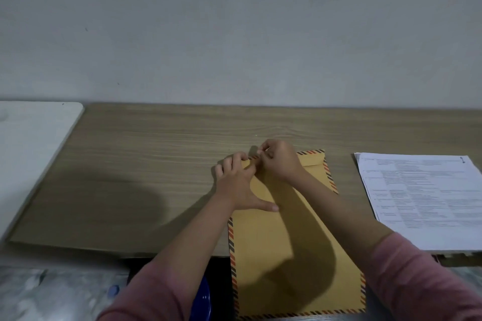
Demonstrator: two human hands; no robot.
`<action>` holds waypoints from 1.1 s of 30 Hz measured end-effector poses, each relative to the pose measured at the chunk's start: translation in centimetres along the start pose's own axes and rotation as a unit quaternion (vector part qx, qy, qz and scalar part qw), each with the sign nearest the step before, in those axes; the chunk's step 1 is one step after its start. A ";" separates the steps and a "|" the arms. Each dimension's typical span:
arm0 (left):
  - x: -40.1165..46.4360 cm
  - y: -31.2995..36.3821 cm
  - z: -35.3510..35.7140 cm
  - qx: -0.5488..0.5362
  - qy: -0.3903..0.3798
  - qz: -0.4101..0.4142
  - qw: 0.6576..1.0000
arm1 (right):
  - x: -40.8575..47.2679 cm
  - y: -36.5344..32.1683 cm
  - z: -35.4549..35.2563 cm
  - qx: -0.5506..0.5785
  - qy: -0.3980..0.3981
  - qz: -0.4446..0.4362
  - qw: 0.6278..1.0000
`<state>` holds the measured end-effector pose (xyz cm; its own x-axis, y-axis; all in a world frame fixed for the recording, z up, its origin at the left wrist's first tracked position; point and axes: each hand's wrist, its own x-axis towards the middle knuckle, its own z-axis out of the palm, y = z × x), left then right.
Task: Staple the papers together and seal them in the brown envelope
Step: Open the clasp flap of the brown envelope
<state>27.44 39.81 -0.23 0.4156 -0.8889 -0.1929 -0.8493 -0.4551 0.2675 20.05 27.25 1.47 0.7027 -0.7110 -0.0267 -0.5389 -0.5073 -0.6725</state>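
A brown envelope (281,250) with a striped red-and-dark border lies lengthwise on the wooden table (146,164), its near end hanging over the front edge. My left hand (238,181) presses flat on its far left part, thumb spread out. My right hand (280,160) pinches something small at the envelope's far left corner, at the flap edge; what it pinches is too small to tell. A stack of printed papers (427,200) lies to the right, with a dark clip or staple at its far right corner. No stapler is in view.
A white surface (28,143) adjoins the table on the left. A blue round object (202,300) shows below the table edge between my arms. The wall stands right behind the table.
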 end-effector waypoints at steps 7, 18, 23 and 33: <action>0.1 0.0 -0.1 -0.005 -0.005 0.000 1.000 | -8.2 2.5 -1.1 0.072 -0.044 0.008 0.996; -0.1 0.3 -0.4 -0.003 -0.024 -0.002 1.000 | -12.2 8.5 -7.3 -0.010 0.065 0.129 0.989; -0.6 0.1 -0.9 0.012 -0.053 0.008 0.998 | -10.0 8.7 -7.6 -0.049 0.135 0.145 0.979; -2.0 0.7 -0.5 -0.008 -0.075 -0.008 0.997 | -6.3 5.7 -2.4 -0.155 0.067 0.005 0.986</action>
<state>26.19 41.20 0.81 0.3748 -0.8637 -0.3370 -0.8365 -0.4718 0.2786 11.45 27.63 -0.45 0.6398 -0.7645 0.0789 -0.6770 -0.6092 -0.4130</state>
